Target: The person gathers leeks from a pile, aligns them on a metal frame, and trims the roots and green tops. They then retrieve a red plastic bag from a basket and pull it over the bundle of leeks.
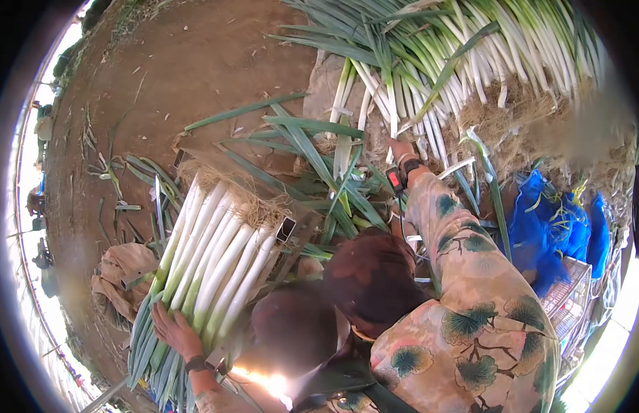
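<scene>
My left hand (176, 332) lies flat with its fingers spread on a row of large green onions (209, 251). Their white stalks and roots point away from me, and their green leaves hang toward me. They rest on a low metal-edged frame (286, 229), mostly hidden beneath them. My right arm stretches forward to the near edge of a big pile of green onions (436, 76). There my right hand (403, 150) has its fingers closed around the white stalk of one green onion (392, 110). Part of the grip is hard to see.
Loose green leaves (309, 148) litter the brown soil (216, 55) between both hands. Blue netting or bags (539, 227) lie at right, beside a crate (570, 296). A crumpled brown cloth or sack (127, 272) is left of the frame. My knees (371, 275) are close below.
</scene>
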{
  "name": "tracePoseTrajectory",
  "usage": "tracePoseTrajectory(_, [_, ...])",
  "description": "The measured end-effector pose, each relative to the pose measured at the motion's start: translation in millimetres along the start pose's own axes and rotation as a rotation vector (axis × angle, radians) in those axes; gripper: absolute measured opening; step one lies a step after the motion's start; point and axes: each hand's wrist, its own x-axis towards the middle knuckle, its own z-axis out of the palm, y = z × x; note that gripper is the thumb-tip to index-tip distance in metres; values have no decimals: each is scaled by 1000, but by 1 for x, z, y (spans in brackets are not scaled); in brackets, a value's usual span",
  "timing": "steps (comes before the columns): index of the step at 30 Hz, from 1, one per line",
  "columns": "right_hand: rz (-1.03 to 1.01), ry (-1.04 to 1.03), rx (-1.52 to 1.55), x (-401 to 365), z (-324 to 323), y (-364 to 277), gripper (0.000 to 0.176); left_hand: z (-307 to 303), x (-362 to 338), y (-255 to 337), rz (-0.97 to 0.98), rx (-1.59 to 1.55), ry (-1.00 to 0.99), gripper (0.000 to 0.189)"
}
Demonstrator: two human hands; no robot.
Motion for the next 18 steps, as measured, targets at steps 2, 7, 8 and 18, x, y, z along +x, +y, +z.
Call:
tracePoseTrajectory(2, [-154,-1,-59,-17,-6,-18,52,-2,1,2,-3,10,4,53])
tracePoseTrajectory(7, [-201,-236,14,-85,-29,13,49,0,0,1,10,-1,26,52])
tracePoseTrajectory(8, [-202,-285,-69,-124,-50,12,49,1,0,1,7,1,29,52])
tracePoseTrajectory(18, [-757,20,-1173,-65,-71,25,33,6,-2,-3,-2,-75,88,51])
